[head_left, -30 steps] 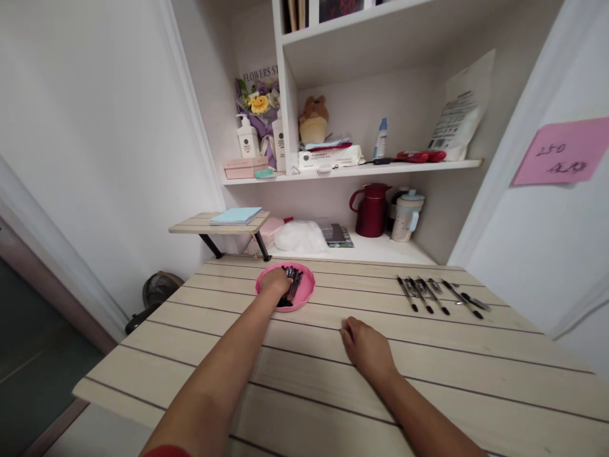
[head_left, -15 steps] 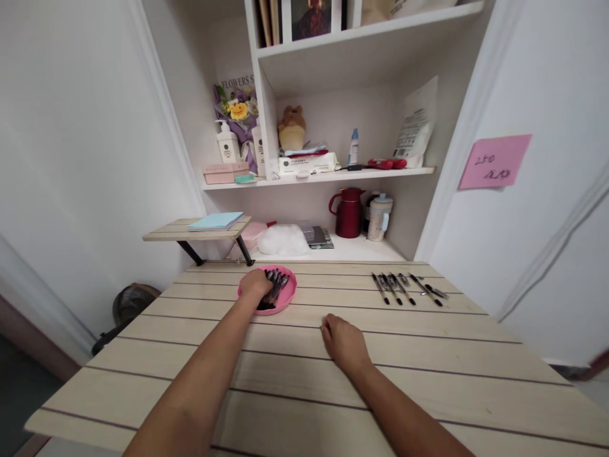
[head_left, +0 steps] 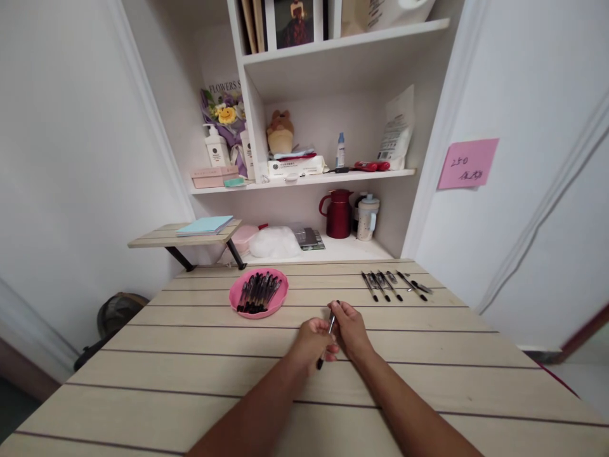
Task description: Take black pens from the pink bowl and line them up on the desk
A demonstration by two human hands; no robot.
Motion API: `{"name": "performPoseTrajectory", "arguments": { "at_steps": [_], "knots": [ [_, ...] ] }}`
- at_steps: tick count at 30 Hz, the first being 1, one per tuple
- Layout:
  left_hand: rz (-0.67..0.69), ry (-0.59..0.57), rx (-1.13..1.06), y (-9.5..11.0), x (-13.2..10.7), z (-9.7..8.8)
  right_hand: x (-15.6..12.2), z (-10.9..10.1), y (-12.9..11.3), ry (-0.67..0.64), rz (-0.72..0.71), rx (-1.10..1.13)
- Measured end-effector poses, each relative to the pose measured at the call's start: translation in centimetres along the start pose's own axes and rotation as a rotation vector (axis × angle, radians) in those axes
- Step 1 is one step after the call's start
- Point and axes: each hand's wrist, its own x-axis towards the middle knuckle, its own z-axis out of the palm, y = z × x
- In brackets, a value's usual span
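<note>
Over the middle of the table, my left hand (head_left: pixel 314 339) and my right hand (head_left: pixel 351 327) meet around one pen (head_left: pixel 332 322). It slants, its dark upper end at my right fingertips and its black lower end sticking out under my left hand. Both hands are closed on it. A pink scalloped plate (head_left: pixel 284 298) lies to the left, with a bunch of black-ended pens (head_left: pixel 259 292) on it. To the right, several pen parts (head_left: pixel 387 285) lie on the table in a loose row.
The striped wooden table (head_left: pixel 428 387) spreads around my hands. A small raised stand (head_left: pixel 157 237) with blue paper (head_left: pixel 205 225) stands at the back left. Behind are white shelves holding a red jug (head_left: pixel 338 214) and a pale cup (head_left: pixel 367 218). A pink note (head_left: pixel 469 164) is on the right wall.
My left hand has left the pink plate and come right to my right hand, bringing a pen. My right hand has gone from resting on the table to gripping that pen.
</note>
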Motion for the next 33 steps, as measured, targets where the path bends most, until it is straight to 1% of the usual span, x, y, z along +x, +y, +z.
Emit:
{"name": "performPoseTrajectory", "arguments": {
  "at_steps": [2,6,8,10,13,16,18,20,21,22,24,26,29,33],
  "knots": [
    [-0.005,-0.004,-0.045,-0.5,0.5,0.4,0.1,0.1,0.2,0.015,0.002,-0.018],
    [-0.012,0.012,-0.094,-1.0,1.4,0.5,0.3,0.1,0.2,0.048,0.002,-0.070],
    [-0.028,-0.003,-0.117,-1.2,1.5,0.5,0.3,0.0,0.1,0.065,0.026,-0.081],
    [-0.060,-0.038,-0.155,-1.2,1.3,0.4,0.1,0.0,0.1,0.060,0.086,-0.031],
    [-0.144,-0.147,-0.250,-0.9,1.0,-0.1,-0.4,0.3,0.1,0.031,0.201,0.128],
    [-0.226,-0.255,-0.333,-0.4,0.5,-0.7,-0.4,0.3,0.0,-0.006,0.271,0.260],
    [-0.293,-0.340,-0.359,-0.3,0.2,-0.9,0.2,-0.4,-0.2,0.038,0.259,0.359],
    [-0.346,-0.441,-0.357,-0.6,-0.2,-0.9,1.0,-1.6,-0.5,0.124,0.199,0.462],
    [-0.354,-0.478,-0.351,-0.7,-0.4,-0.8,1.4,-2.2,-0.6,0.150,0.168,0.495],
    [-0.349,-0.500,-0.348,-0.9,-0.6,-0.7,1.7,-2.7,-0.7,0.150,0.154,0.505],
    [-0.309,-0.495,-0.359,-1.1,-0.7,-0.5,2.0,-3.3,-0.9,0.108,0.152,0.491],
    [-0.284,-0.498,-0.386,-1.2,-0.6,-0.4,2.0,-3.4,-0.9,0.073,0.151,0.464],
    [-0.264,-0.499,-0.411,-1.1,-0.4,-0.6,1.9,-3.3,-0.9,0.068,0.144,0.440],
    [-0.262,-0.460,-0.447,-1.1,-0.2,-0.8,2.1,-3.8,-0.6,0.074,0.171,0.424]
  ]
}}
